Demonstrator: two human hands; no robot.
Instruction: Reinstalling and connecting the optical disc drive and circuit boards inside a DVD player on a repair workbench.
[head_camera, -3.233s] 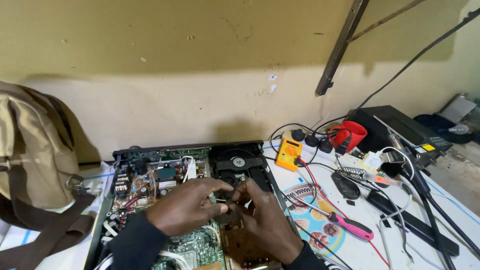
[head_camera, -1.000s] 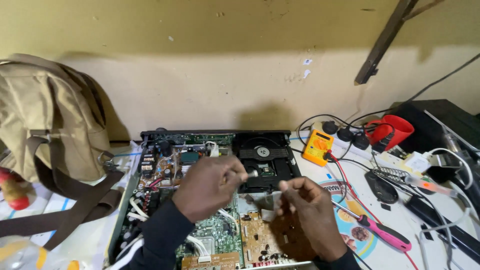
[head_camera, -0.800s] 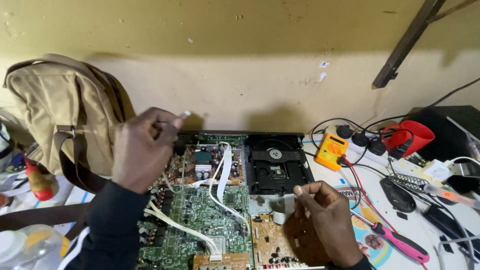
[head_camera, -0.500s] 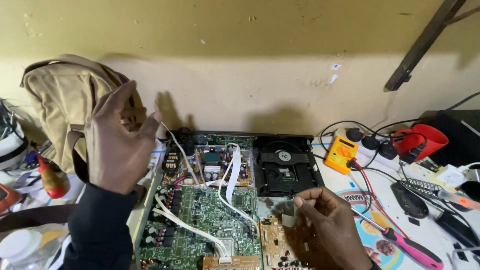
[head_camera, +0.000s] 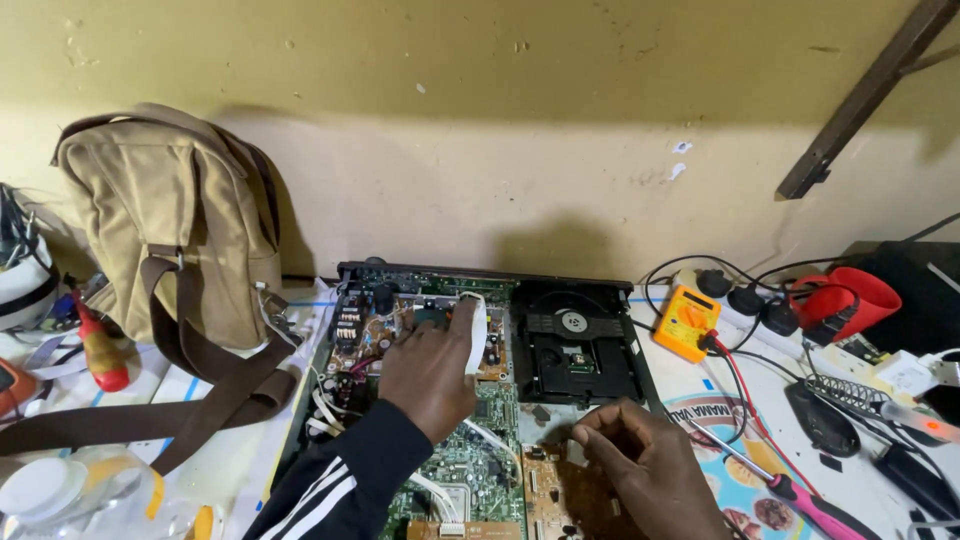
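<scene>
Cluttered white bench, yellow wall behind. Nearest: right hand (head_camera: 640, 465), fingers pinched together over the brown circuit board (head_camera: 550, 490), what they hold unclear. Left hand (head_camera: 430, 365), raised and spread half a second ago, now lies flat on the green board (head_camera: 490, 410), fingertips touching a white ribbon cable (head_camera: 477, 335). Black disc drive (head_camera: 575, 345) behind.

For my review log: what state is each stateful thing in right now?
Disc player: cover off, boards exposed.
White ribbon cable: looped up, under the left hand's fingertips.
Left hand: resting on the board.
Right hand: fingers curled, contents unclear.
Multimeter: leads plugged in.
Backpack: upright against wall.
</scene>
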